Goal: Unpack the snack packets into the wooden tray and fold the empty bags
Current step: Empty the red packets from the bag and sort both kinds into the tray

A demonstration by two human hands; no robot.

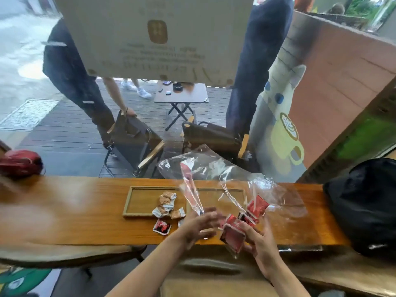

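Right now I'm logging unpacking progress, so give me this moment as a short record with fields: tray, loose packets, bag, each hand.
tray: wooden tray on the counter, a cluster of brown-and-white packets at its near edge
loose packet: one red packet on the counter in front of the tray
bag: clear plastic bag raised over the tray, red packets inside
left hand: fingers spread, blurred, at the bag's strip
right hand: grips a red packet
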